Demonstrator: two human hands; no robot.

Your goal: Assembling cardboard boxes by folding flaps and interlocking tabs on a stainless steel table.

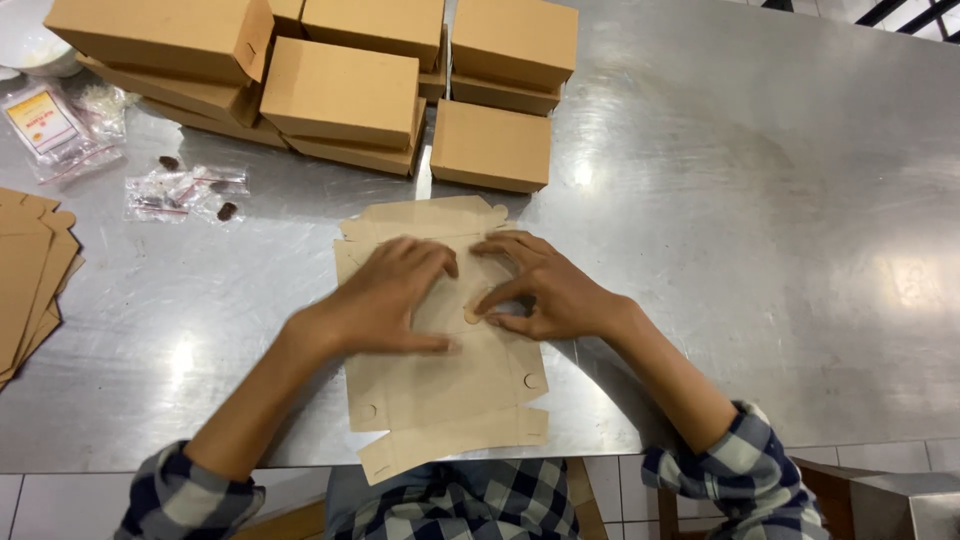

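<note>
A flat, unfolded brown cardboard box blank [440, 385] lies on the steel table [760, 230], its near flap hanging over the front edge. My left hand [385, 295] presses flat on the blank's upper middle, fingers spread. My right hand [540, 285] rests beside it, thumb and forefinger pinching at a small round tab [472, 312] in the cardboard. Both hands touch the same blank.
Several folded brown boxes [340, 90] are stacked at the back of the table. A pile of flat blanks [25, 275] lies at the left edge. Small clear plastic bags [185, 192] and a labelled packet [45, 120] sit at back left. A white bowl [30, 40] is in the far left corner.
</note>
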